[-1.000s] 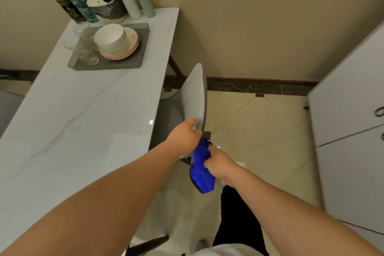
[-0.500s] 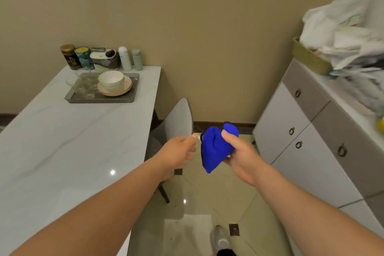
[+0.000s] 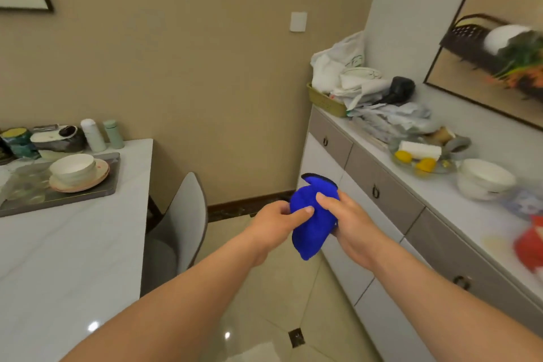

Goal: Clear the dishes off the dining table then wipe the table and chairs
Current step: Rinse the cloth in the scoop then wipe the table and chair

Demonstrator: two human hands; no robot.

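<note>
Both hands up at centre: the left hand (image 3: 279,216) pinches the cloth (image 3: 311,217), the right hand (image 3: 342,216) grips it from three o'clock. It hangs bunched above the floor, between chair (image 3: 185,223) and cabinet. Looks like the wiping stage, cloth being refolded. Dishes (image 3: 77,170) sit at nine o'clock on the table (image 3: 73,258). Next: a clean face, then down onto a surface.

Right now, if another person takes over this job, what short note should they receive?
Hands: left hand and right hand both grip the blue cloth, held in the air above the floor.
Things: bowl on plates and glasses sit on the grey tray on the dining table; chair stands beside it.
Done: the near part of the table carries no dishes.
Left: remove the tray's dishes; whether wiping is finished cannot be seen.
</note>
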